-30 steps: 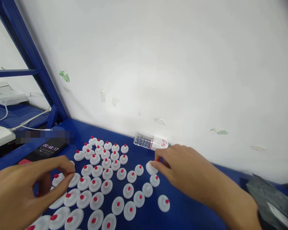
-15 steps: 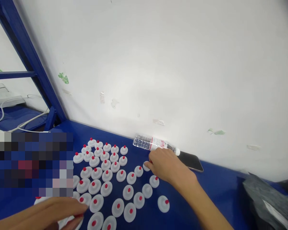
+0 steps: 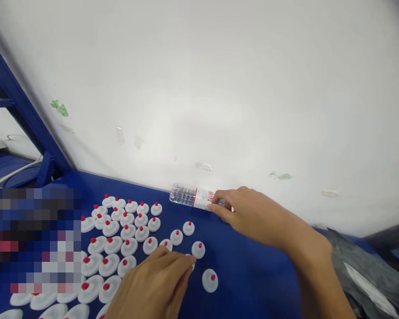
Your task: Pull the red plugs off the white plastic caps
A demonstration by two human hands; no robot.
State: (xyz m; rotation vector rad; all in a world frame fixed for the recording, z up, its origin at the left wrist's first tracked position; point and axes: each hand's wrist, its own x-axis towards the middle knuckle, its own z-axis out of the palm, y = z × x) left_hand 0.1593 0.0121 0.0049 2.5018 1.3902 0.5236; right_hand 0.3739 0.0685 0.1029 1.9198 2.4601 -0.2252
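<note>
My right hand [image 3: 257,217] is at the wall, its thumb and fingers closed around the neck end of a clear plastic water bottle [image 3: 184,195] lying on its side. The bottle's cap is hidden by the hand. My left hand [image 3: 153,281] is low over the white round discs with red tips, its fingers pressed together beside a partly covered disc [image 3: 191,264]. Whether anything is pinched in them is hidden. One red-tipped disc [image 3: 198,250] lies just past the left fingertips, and another disc [image 3: 209,281] sits to their right.
Several more white discs [image 3: 111,228] spread over the left of the blue tabletop [image 3: 249,274]. A white wall [image 3: 219,88] rises behind it. At left stands a blue metal frame [image 3: 23,104]; a blurred patch covers the lower left. Dark grey plastic bags [image 3: 362,261] lie at right.
My right hand has moved from a disc to the bottle's neck end. My left hand has swung right across the discs. The view has shifted right, and the phone near the bottle is now hidden.
</note>
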